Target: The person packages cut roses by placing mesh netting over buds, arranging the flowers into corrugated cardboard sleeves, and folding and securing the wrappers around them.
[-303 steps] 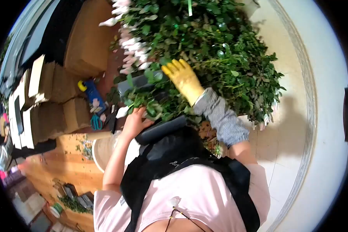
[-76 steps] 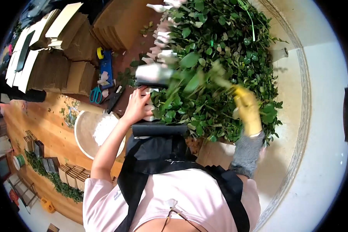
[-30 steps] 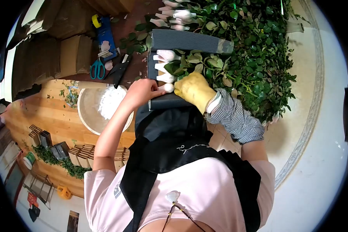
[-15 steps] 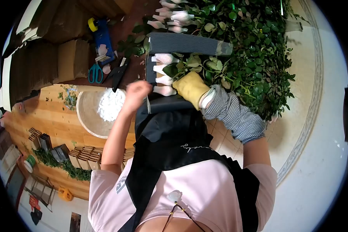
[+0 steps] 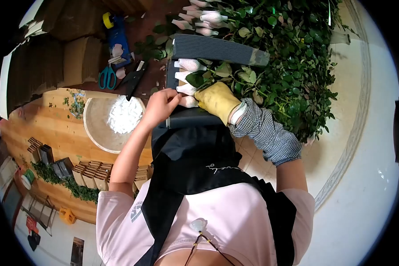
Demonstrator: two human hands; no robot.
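Observation:
A row of rose buds in pale netted sleeves [image 5: 191, 65] lies on dark corrugated board, heads toward the left. My left hand [image 5: 161, 107], bare, is closed with its fingertips pinching the tip of the nearest sleeved rose bud [image 5: 189, 102]. My right hand [image 5: 217, 102] wears a yellow glove and a checked oversleeve. Its fingers are wrapped just behind that same bud, at the stem, which the glove hides. Green leaves [image 5: 248, 76] spread out beyond the glove to the right.
A rolled corrugated sheet [image 5: 217, 48] lies behind the row, with more sleeved buds [image 5: 213, 17] past it. Teal scissors [image 5: 107, 78], a black tool [image 5: 135, 80] and a blue tape dispenser [image 5: 116, 40] lie to the left. A basin [image 5: 94, 128] holds white pieces.
My left hand has come from a blurred position beside the board onto the tip of the nearest bud. My gloved right hand has stayed almost in place.

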